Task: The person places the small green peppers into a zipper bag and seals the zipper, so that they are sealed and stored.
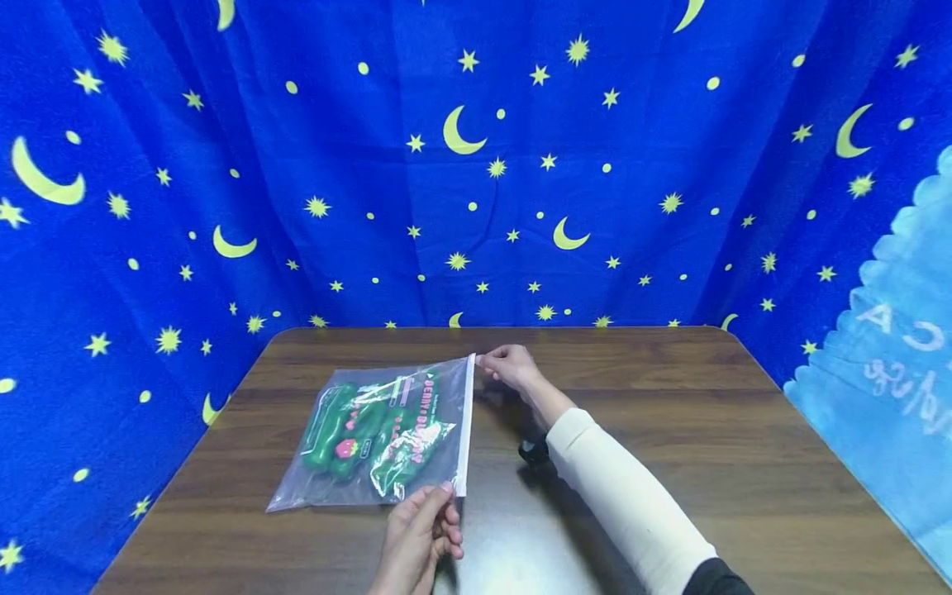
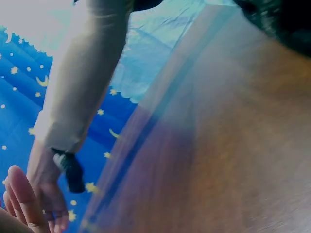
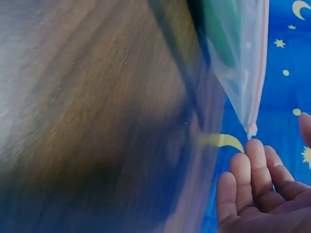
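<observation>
A clear zip bag (image 1: 297, 487) with pink lettering and a strawberry print lies over the left middle of the table, its white zip edge (image 1: 468, 421) raised toward the right. Green, glossy contents (image 1: 338, 426) fill its middle; their kind cannot be made out. My left hand (image 1: 426, 525) pinches the near corner of the bag, thumb on top. At the far end of the zip edge, my right hand (image 1: 509, 366) touches the corner with its fingertips. In the right wrist view its thumb (image 3: 305, 127) stands apart from the other fingers. The left wrist view does not clearly show the bag.
The brown wooden table (image 1: 669, 413) reaches to blue curtains (image 1: 476, 248) with moons and stars at the back and left. A light-blue cloth (image 1: 892, 330) hangs at the right. A small black device (image 1: 531, 451) sits under my right wrist.
</observation>
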`<state>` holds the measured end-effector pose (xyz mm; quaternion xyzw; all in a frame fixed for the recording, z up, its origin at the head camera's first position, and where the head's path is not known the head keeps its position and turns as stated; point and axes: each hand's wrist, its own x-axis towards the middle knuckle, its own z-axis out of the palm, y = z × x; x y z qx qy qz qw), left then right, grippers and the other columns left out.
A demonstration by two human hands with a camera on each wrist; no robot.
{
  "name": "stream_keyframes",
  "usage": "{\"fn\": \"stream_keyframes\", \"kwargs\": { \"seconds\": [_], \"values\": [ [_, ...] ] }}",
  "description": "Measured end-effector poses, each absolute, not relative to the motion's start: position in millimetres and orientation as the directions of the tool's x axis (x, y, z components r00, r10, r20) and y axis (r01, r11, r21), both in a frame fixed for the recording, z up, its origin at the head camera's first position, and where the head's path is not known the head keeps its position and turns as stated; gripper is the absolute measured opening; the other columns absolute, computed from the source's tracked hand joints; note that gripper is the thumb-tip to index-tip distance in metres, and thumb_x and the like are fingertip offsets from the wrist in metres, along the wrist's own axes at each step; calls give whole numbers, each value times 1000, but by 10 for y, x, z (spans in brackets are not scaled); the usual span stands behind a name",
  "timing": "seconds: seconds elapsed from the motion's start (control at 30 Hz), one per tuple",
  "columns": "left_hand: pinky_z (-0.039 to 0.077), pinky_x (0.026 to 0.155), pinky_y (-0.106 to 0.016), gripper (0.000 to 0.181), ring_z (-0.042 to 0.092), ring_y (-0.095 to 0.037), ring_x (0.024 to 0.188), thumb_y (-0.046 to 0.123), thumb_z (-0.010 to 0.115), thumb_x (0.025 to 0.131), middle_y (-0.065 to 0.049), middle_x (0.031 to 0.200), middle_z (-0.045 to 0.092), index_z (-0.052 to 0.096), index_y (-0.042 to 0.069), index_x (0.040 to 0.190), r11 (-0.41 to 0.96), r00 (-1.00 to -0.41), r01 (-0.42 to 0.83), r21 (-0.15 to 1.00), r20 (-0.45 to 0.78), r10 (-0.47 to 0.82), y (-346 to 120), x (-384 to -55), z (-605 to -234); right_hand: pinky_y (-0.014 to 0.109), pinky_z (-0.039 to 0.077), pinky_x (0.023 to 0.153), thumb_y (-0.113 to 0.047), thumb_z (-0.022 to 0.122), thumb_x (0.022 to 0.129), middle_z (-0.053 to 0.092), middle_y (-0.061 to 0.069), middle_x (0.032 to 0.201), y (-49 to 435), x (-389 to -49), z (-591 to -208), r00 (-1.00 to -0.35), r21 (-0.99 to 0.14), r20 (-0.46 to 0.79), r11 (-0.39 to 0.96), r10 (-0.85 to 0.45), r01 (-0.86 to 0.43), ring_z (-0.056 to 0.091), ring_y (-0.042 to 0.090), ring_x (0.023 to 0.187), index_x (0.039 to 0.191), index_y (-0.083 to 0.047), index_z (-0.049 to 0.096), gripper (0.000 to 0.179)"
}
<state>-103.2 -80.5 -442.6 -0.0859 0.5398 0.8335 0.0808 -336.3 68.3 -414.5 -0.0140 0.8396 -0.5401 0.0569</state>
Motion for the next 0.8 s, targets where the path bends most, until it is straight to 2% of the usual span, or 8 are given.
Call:
{"fn": "stream_keyframes", "kwargs": {
  "seconds": [0.1, 0.17, 0.33, 0.43, 0.57, 0.67, 0.8],
  "values": [
    [50, 44, -19, 13, 54, -3, 50, 22, 56, 91, 8, 65, 57, 56, 12, 84, -419, -978, -201, 886, -205, 37, -827, -1050, -4387, 36, 55, 80, -26, 67, 82, 69, 10, 91, 736, -3318, -4137, -991, -911, -60, 412, -122, 5, 65, 27, 86, 101, 0, 68, 32],
    [51, 45, -19, 11, 55, -3, 51, 21, 56, 91, 7, 66, 58, 55, 11, 87, -419, -980, -193, 887, -194, 42, -835, -1052, -4375, 39, 54, 84, -26, 66, 82, 68, 10, 94, 771, -3292, -4137, -989, -914, -57, 405, -134, -3, 64, 33, 95, 102, 0, 68, 33],
    [52, 46, -21, 10, 56, -5, 51, 19, 57, 91, 6, 68, 58, 54, 10, 91, -397, -984, -161, 904, -176, -2, -855, -1092, -4365, 44, 53, 88, -24, 66, 84, 67, 15, 102, 856, -3226, -4102, -988, -923, -33, 384, -153, -28, 62, 39, 101, 105, 2, 66, 33],
    [53, 46, -24, 10, 57, -6, 52, 15, 58, 90, 4, 69, 59, 54, 7, 94, -346, -988, -81, 935, -122, -99, -912, -1178, -4339, 42, 53, 87, -24, 66, 83, 67, 17, 103, 903, -3175, -4064, -987, -908, 13, 412, -160, -79, 63, 37, 97, 106, 2, 66, 34],
    [55, 48, -30, 15, 60, -9, 55, 6, 55, 91, -1, 74, 61, 53, -4, 102, -221, -972, 48, 974, -5, -233, -1043, -1340, -4259, 33, 51, 83, -26, 67, 83, 68, 15, 104, 960, -3090, -4029, -987, -887, 62, 444, -149, -123, 62, 25, 94, 104, -2, 68, 33],
    [57, 51, -33, 19, 63, -11, 60, 2, 54, 91, -4, 78, 61, 52, -8, 107, -148, -960, 121, 982, 78, -270, -1137, -1448, -4190, 31, 50, 84, -26, 68, 83, 68, 14, 106, 994, -3013, -4005, -988, -899, 66, 421, -141, -120, 61, 22, 96, 105, -3, 68, 32],
    [58, 57, -33, 19, 62, -11, 69, -1, 55, 90, -7, 84, 58, 53, -7, 108, -55, -947, 207, 977, 186, -261, -1229, -1553, -4101, 30, 50, 84, -26, 66, 85, 68, 14, 107, 1049, -2910, -3942, -986, -905, 80, 403, -148, -134, 61, 21, 98, 107, -4, 67, 32]
  ]
}}
